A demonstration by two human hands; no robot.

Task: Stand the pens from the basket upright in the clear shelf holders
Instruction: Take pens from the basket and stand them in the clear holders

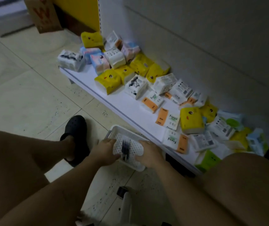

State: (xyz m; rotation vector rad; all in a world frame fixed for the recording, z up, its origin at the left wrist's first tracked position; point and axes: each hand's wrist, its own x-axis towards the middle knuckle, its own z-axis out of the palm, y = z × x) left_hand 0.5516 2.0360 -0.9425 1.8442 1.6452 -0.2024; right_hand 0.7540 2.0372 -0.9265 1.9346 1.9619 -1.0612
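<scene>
White basket (116,127) gripped by left hand (105,151) and right hand (148,154); dark pens (125,149) inside, blurred, uncountable.

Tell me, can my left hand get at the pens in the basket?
Probably yes: the left hand holds the basket by its side, and the pens lie uncovered inside, beside its fingers.

The pens (124,150) were a dark, blurred bundle in the basket (114,128), too smeared to count. The left hand (105,152) and right hand (148,154) covered its side walls, so whether their fingers gripped it could not be told. The brown paper bag (44,15) was cut off by the top edge, and a green tissue pack (207,160) was half hidden behind the right knee (244,176).
</scene>
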